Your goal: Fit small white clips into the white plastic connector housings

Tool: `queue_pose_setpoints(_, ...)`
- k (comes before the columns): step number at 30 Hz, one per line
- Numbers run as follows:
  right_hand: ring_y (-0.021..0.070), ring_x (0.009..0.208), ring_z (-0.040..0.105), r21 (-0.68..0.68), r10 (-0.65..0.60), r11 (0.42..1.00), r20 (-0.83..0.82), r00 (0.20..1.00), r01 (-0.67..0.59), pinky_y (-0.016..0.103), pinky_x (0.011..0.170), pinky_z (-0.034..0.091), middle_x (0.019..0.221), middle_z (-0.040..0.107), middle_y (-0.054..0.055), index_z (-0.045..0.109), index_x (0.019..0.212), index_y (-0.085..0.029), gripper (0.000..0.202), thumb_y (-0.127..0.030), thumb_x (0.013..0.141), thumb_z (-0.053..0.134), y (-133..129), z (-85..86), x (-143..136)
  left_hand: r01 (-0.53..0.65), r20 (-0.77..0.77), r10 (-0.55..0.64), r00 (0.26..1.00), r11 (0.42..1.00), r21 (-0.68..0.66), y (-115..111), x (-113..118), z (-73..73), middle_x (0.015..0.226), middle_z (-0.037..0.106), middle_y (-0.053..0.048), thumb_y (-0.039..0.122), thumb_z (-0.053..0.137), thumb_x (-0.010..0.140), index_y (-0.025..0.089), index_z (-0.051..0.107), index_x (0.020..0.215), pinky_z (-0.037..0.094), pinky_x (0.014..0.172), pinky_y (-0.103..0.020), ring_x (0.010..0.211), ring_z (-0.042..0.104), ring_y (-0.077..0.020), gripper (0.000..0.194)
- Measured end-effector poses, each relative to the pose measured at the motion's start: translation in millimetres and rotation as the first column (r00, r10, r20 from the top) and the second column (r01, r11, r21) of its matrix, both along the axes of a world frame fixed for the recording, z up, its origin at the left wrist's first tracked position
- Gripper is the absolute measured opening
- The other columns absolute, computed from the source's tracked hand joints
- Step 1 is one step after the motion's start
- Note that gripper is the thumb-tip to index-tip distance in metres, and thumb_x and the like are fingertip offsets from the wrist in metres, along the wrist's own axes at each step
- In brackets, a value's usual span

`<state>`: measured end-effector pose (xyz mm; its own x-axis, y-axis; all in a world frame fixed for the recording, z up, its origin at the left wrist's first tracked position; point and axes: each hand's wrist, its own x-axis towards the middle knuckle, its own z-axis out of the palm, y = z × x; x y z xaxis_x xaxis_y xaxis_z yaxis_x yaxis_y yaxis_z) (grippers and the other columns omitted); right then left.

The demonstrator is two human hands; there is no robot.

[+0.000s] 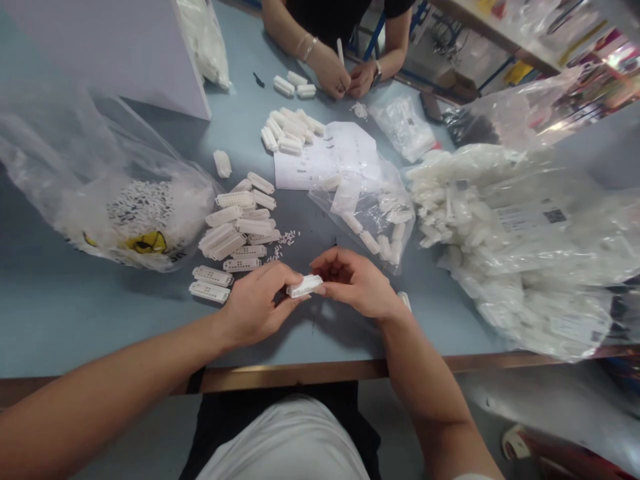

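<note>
Above the front of the blue-grey table (345,340), a white plastic connector housing (305,286) is held between my two hands. My left hand (260,297) pinches its left end with thumb and fingers. At its right end, the thumb and fingertips of my right hand (357,283) close on it; some of those fingers curl out of sight. Left of my hands lies a pile of similar white housings (240,220) with rows of small holes. Tiny white pieces (285,245) are scattered beside that pile.
Clear bags stand left (145,207) and right (525,253), holding white parts. A smaller bag (370,213) overlaps a printed sheet (300,170) ahead. Across the table, a co-worker's hands (345,77) work near several white housings (295,85). A pale upright panel (125,53) stands at back left.
</note>
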<state>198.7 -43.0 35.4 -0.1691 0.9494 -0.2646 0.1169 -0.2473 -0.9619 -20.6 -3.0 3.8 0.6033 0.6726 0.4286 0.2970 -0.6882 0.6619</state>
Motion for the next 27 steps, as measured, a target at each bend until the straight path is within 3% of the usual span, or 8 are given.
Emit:
queue_pose_setpoints(4,0.0118,0.073,0.061,-0.034,-0.008,0.999,-0.044,0.999,0.007,0.024,0.066,0.049,0.085,0.068,0.000,0.067,0.094,-0.019,0.028,-0.031,0.074,0.084,0,-0.8,2,0.007,0.009,-0.007,1.000,1.000,0.002,-1,0,1.7,0.082,0.070,0.000,0.024,0.060,0.091,0.021,0.061,0.094,0.049,0.067,-0.025,0.074,0.066,-0.0146,0.004)
queue_pose_setpoints(8,0.0147,0.078,0.065,-0.025,0.008,1.000,-0.064,0.998,-0.010,0.028,0.069,0.054,0.091,0.072,0.003,0.069,0.101,-0.020,0.036,-0.035,0.073,0.084,2,-3.1,6,-0.009,-0.021,0.007,1.000,0.995,-0.095,-5,0,4.3,0.081,0.069,0.000,0.031,0.062,0.090,0.021,0.063,0.093,0.048,0.065,-0.026,0.071,0.064,-0.0149,0.010)
queue_pose_setpoints(11,0.0151,0.075,0.065,0.089,-0.106,0.991,0.074,0.992,0.099,0.029,0.068,0.053,0.091,0.073,0.003,0.069,0.098,-0.021,0.024,-0.036,0.081,0.076,10,-6.7,6,0.026,-0.017,-0.029,0.999,0.989,-0.144,-9,0,4.5,0.082,0.068,0.000,0.030,0.062,0.089,0.021,0.062,0.092,0.048,0.067,-0.026,0.072,0.064,-0.0152,0.009)
queue_pose_setpoints(13,0.0151,0.074,0.064,0.216,-0.178,0.969,0.275,0.945,0.120,0.029,0.068,0.052,0.086,0.072,0.002,0.069,0.093,-0.021,0.013,-0.031,0.085,0.069,20,-9.2,3,0.055,-0.011,-0.057,0.998,0.987,-0.150,-11,0,4.7,0.081,0.066,0.000,0.027,0.063,0.088,0.021,0.062,0.093,0.048,0.068,-0.026,0.073,0.063,-0.0152,0.008)
queue_pose_setpoints(17,0.0181,0.086,0.064,0.363,-0.158,0.925,0.639,0.753,-0.114,0.032,0.082,0.049,0.090,0.072,0.003,0.070,0.091,-0.021,0.009,-0.017,0.088,0.062,50,-13.1,-9,0.079,-0.045,-0.089,0.995,0.978,-0.196,-12,0,7.2,0.079,0.063,0.001,0.027,0.063,0.088,0.021,0.061,0.094,0.046,0.068,-0.026,0.071,0.059,-0.0146,0.008)
queue_pose_setpoints(21,0.0197,0.089,0.063,0.322,-0.139,0.926,0.778,0.613,-0.199,0.032,0.084,0.047,0.094,0.071,0.005,0.070,0.094,-0.020,0.010,-0.016,0.088,0.063,77,-18.1,-17,0.077,-0.050,-0.092,0.995,0.968,-0.238,-11,-1,8.6,0.079,0.061,0.001,0.027,0.062,0.088,0.021,0.061,0.093,0.045,0.069,-0.026,0.071,0.058,-0.0143,0.007)
queue_pose_setpoints(27,0.0212,0.093,0.063,0.186,-0.038,0.957,0.842,0.538,-0.224,0.033,0.085,0.046,0.094,0.071,0.007,0.068,0.088,-0.019,0.008,-0.016,0.089,0.061,87,-24.3,-21,0.059,-0.017,-0.067,0.998,0.950,-0.307,-9,-1,11.7,0.080,0.063,0.001,0.030,0.063,0.086,0.021,0.061,0.093,0.045,0.068,-0.027,0.070,0.059,-0.0139,0.012)
